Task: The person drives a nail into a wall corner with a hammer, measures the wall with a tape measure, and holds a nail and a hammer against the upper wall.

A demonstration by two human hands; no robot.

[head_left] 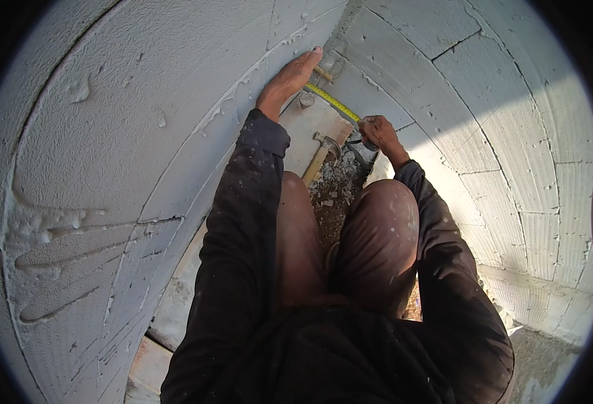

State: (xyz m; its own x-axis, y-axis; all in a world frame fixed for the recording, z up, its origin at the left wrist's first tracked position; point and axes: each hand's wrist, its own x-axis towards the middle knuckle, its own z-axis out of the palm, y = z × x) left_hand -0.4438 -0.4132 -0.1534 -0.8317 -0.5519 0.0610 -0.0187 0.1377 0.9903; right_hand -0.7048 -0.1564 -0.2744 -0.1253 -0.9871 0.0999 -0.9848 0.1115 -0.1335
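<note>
My left hand (291, 79) lies stretched along the pale block wall on the left, its fingers extended. Just beside it is the far end of a yellow tape measure blade (335, 102). The blade runs across the narrow gap between the two walls. At its other end my right hand (380, 137) is closed around the tape measure, whose case is mostly covered by the fingers. Below the blade, a hammer (320, 156) with a wooden handle rests on a pale slab (303, 131), its head near my right hand.
Block walls rise close on the left (148, 121) and right (491, 128), meeting in a corner ahead. A small round grey piece (306, 99) and a short wooden stick (322, 74) are near the corner. Broken rubble (333, 182) covers the ground before my knees.
</note>
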